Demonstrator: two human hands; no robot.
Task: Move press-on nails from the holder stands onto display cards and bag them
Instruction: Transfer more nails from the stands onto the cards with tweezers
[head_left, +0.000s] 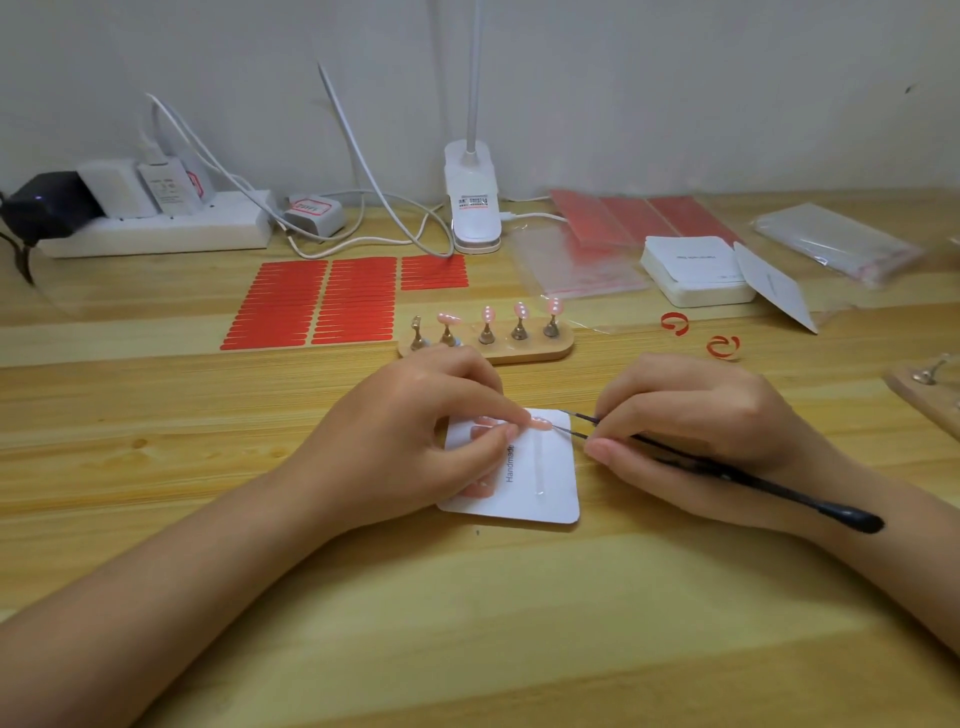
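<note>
The right-hand grip (691, 415) pinches black tweezers (727, 470), whose tips hold a pink press-on nail (540, 425) at the top of the clear adhesive strip (540, 462) on the white display card (550, 483). The left-hand grip (415, 441) rests on the card's left half, fingers curled, one fingertip (511, 431) touching the nail to steady it. More pink nails seem to lie under that hand, mostly hidden. The nail looks light, stiff, glossy and likely slippery, so taking it by the edge with the tweezers and pressing lightly from above suits it. Just behind the card, the wooden holder stand (488, 345) carries four nails on its pegs; the leftmost peg is bare. On the counter (467, 623) to the right lie clear bags (576, 265), one seeming to hold red sheets, and a box of cards (696, 275).
</note>
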